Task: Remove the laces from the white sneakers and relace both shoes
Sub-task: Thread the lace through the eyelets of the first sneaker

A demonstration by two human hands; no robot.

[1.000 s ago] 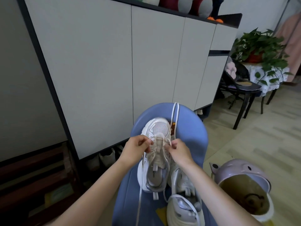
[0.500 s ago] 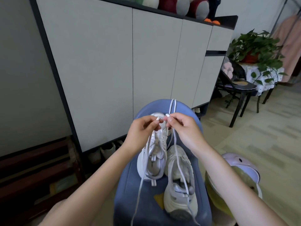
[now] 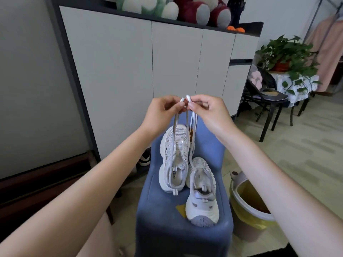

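Change: both hands have risen from the shoe's tongue to well above it, drawing the two lace ends up with them.
Left hand: the left hand [image 3: 163, 112] pinches one lace tip [image 3: 181, 100] between thumb and curled fingers.
Right hand: the right hand [image 3: 207, 110] pinches the other lace tip [image 3: 188, 98]; the two tips sit just beside each other, level.
Lace: the lace [image 3: 174, 130] hangs down from the tips to the left sneaker [image 3: 173, 164] directly below and slightly ahead of the hands, its strands running nearly vertical.
Shoe axis: that sneaker lies toe away from the person, heel toward them; both hands are about equally near it.
Second shoe: the right sneaker [image 3: 202, 191] rests beside it, heel nearest the camera (how far it is laced I cannot tell).
Support: both shoes sit on a blue stool [image 3: 161, 225].
Containers: a bin [image 3: 250, 210] to the right of the stool holds a yellow liner; its contents are unclear.
Next move, as I judge: even the ends, then thread downward into the eyelets.
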